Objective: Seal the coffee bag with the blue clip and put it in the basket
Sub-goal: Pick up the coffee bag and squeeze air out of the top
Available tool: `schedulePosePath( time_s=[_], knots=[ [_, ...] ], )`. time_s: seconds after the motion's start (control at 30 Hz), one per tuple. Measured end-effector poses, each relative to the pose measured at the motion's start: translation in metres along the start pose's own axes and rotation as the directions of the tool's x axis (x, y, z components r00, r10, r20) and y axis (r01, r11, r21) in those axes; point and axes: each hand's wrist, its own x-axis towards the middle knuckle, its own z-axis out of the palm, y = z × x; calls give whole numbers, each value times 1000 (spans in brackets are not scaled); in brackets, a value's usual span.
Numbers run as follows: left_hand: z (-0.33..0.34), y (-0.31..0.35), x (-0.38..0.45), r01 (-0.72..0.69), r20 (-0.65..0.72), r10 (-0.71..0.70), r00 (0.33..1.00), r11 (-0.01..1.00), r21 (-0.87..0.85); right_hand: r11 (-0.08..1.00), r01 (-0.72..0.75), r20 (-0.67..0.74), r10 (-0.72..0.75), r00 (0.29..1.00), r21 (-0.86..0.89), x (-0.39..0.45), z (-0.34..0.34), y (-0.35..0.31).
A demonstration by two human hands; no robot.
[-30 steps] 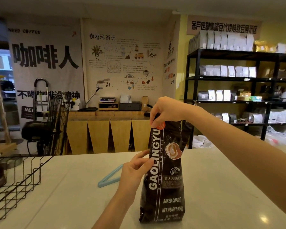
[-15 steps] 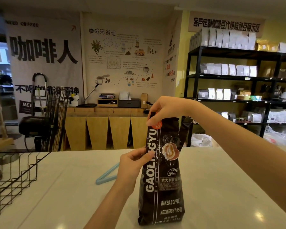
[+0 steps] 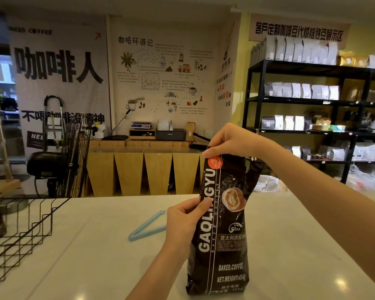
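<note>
A tall black coffee bag (image 3: 223,230) stands upright on the white counter (image 3: 95,256), right of centre. My right hand (image 3: 230,141) pinches its top edge from above. My left hand (image 3: 183,219) grips the bag's left side about halfway up. The blue clip (image 3: 146,226) lies open in a V on the counter just left of my left hand, partly hidden behind it. The black wire basket (image 3: 20,230) sits at the left edge of the counter.
Something dark lies inside the basket at the far left. Beyond the counter stand wooden cabinets (image 3: 143,169), a black fan and wire rack (image 3: 59,161), and black shelves (image 3: 312,100) of white bags at the right.
My left hand has closed from a light touch to a firm grip on the bag's side. The view has tilted up a little; the bag stays upright in the same spot.
</note>
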Motion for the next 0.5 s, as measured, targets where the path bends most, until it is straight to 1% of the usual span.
schedulePosePath(
  time_s=[0.17, 0.23, 0.3, 0.4, 0.43, 0.5],
  knots=[
    [-14, 10, 6, -129, 55, 123, 991, 983, 133, 1000, -5, 71, 5, 997, 10, -3, -7, -6],
    [-25, 13, 9, -158, 83, 145, 986, 970, 183, 1000, -17, 86, 17, 996, 9, -5, -10, -8],
    [-35, 18, 10, -130, 147, 91, 985, 951, 280, 999, -33, 93, 34, 995, -16, -6, -10, -9],
    [-36, 21, 5, -77, 253, -51, 966, 880, 469, 996, -55, 120, 63, 991, -69, -3, -6, -15],
    [-34, 20, 4, -61, 252, -77, 965, 864, 499, 994, -45, 132, 57, 990, -99, -1, -3, -18],
    [-32, 19, 1, -47, 218, -76, 973, 858, 511, 980, -4, 156, 36, 987, -197, 1, 1, -27]
  ],
)
